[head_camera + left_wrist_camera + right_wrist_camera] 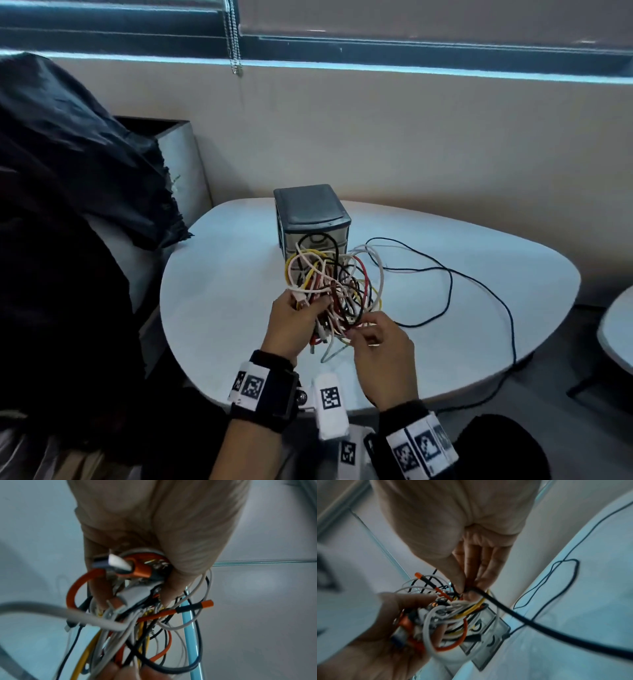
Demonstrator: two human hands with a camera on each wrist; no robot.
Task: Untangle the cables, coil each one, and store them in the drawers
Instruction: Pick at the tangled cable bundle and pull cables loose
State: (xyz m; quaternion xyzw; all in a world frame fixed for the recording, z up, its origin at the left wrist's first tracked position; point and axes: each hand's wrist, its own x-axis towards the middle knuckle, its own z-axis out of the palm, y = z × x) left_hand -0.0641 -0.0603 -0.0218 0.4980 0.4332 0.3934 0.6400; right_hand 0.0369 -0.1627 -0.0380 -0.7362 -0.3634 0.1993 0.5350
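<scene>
A tangle of cables in white, yellow, red, orange and black hangs above the white table. My left hand grips the tangle from the left, fingers curled round plug ends and an orange cable. My right hand pinches a black cable at the tangle's right side, thumb against fingertips. A long black cable trails from the tangle across the table and over its right edge. A small grey drawer unit stands just behind the tangle; its drawer fronts are partly hidden by cables.
A dark jacket lies over a seat at the left, beside a grey box. A wall and window sill run behind the table. Part of a second white table shows at the right edge. Bare tabletop lies left of the drawer unit.
</scene>
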